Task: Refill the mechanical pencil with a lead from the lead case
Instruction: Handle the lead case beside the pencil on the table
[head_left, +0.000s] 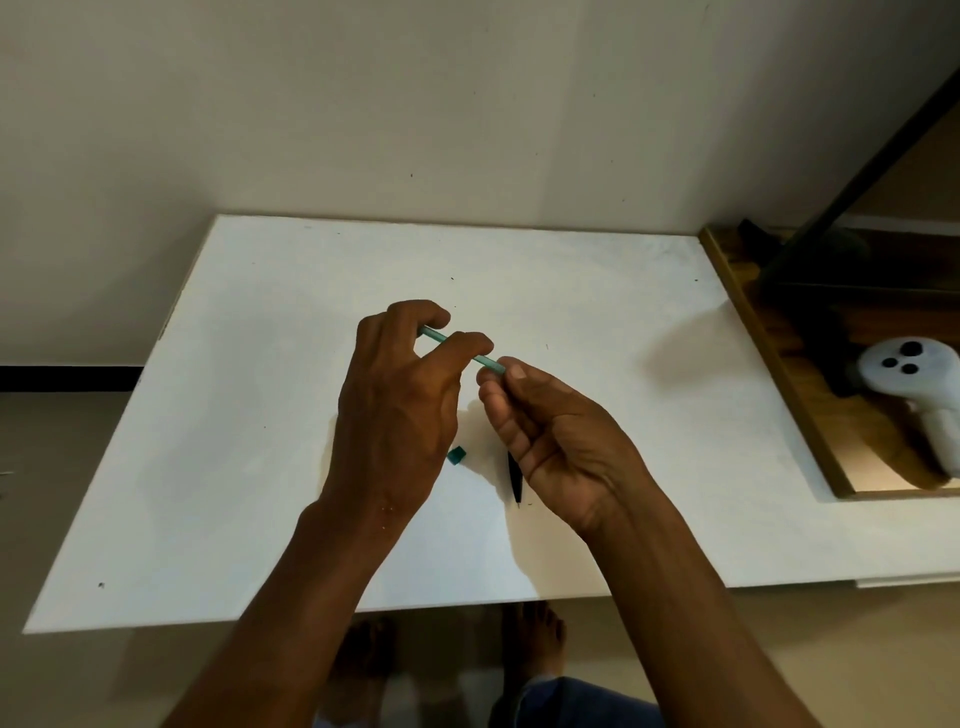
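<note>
left hand (395, 405) grip: holds teal lead case (488, 362); right hand (561, 441) grip: pinches its end; pencil (514, 478), cap (456, 455) on table (260, 415)

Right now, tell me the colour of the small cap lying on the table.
The small cap is teal green, seen best in the head view.

Close together — left grip (400, 395) and right grip (550, 431), both curled, pinching.

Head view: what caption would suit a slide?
Left hand holds a teal lead case, right hand pinches its end; teal cap and black pencil lie on the white table.
</note>
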